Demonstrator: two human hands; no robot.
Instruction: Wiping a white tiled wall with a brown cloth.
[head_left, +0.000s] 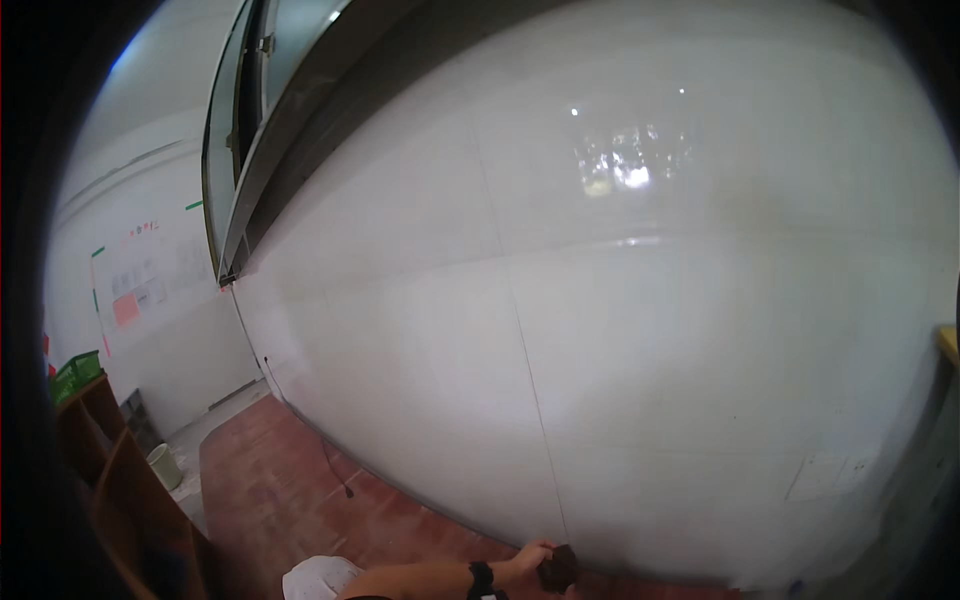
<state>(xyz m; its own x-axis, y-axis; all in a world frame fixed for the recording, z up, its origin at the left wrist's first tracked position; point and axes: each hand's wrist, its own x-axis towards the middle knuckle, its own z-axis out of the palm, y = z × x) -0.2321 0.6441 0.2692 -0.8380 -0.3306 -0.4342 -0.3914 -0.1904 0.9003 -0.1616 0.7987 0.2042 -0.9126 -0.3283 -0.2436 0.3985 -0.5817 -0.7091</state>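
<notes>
My left hand (534, 559) reaches in along the bottom edge, with a black watch (481, 577) on the wrist and a white sleeve (322, 576) further up the arm. Its fingers are closed on a small dark brown block (558, 568), whose exact kind I cannot tell. The block is at the foot of a glossy white wall (420, 337), close to the lower end of a thin dark vertical line (534, 390). At the frame's bottom edge, just under the block, a sliver of skin may belong to my right hand; the rest of that hand is out of view.
A reddish-brown board surface (285, 480) runs along the wall, with a black cable (330, 461) on it. Brown wooden shelving (142, 510) stands at left, topped by a green basket (76, 376). Nearby is a pale bucket (164, 466). A window frame (259, 135) is set above.
</notes>
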